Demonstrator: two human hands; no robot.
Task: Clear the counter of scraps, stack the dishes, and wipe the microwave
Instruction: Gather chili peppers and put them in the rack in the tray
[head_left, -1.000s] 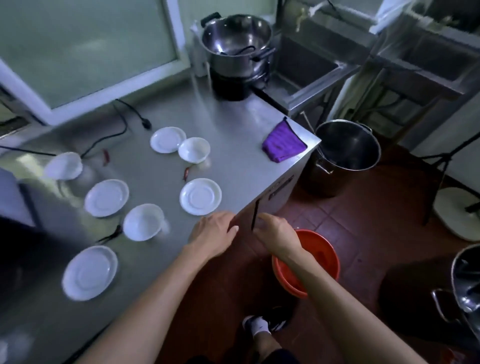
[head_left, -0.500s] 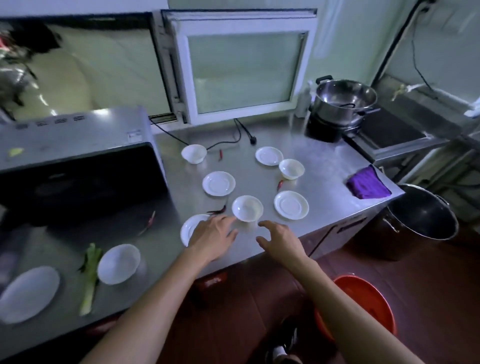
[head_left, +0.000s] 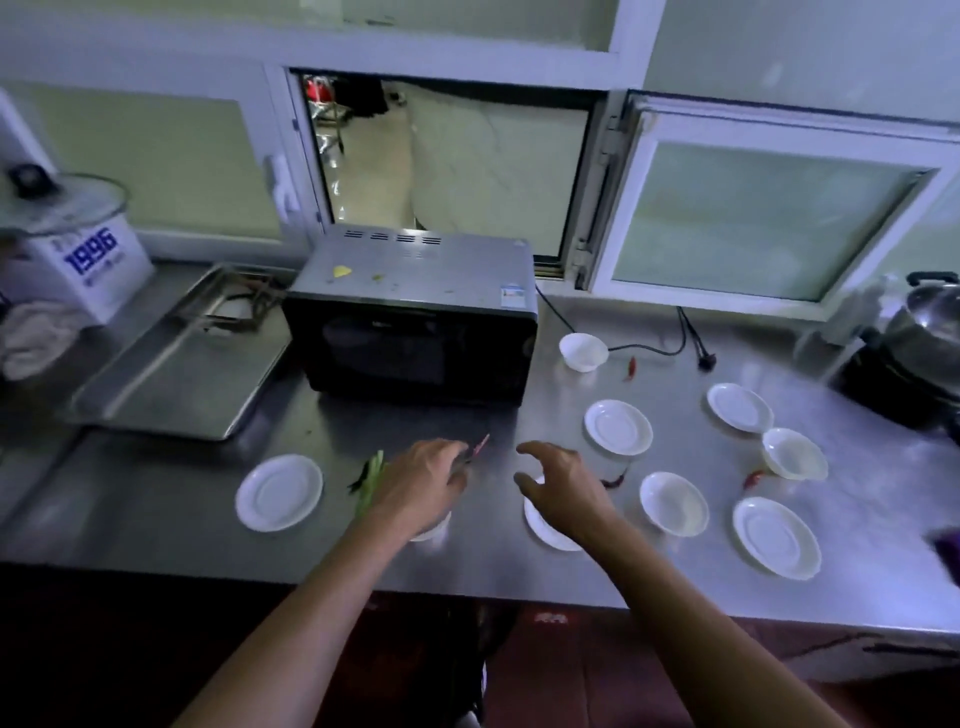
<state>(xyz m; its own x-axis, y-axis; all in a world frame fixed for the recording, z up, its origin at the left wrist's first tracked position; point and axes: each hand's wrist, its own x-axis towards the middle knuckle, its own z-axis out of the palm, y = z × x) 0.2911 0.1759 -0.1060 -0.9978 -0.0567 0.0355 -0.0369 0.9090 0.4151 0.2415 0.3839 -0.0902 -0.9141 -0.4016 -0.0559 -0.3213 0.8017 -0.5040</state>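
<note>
While scraps still litter the bench (head_left: 675, 582), I have my left hand (head_left: 423, 480) reaching at the red chili (head_left: 480, 446) in front of the microwave (head_left: 415, 332); its grip looks curled toward the stem, though I cannot tell if it pinches yet. My right hand (head_left: 563, 486) hovers spread and empty over a saucer (head_left: 545, 525), likely readying for the stacking. A green stalk (head_left: 371, 480) lies beside my left wrist. Half a second back the view sat further right; both hands have since travelled left toward the microwave.
</note>
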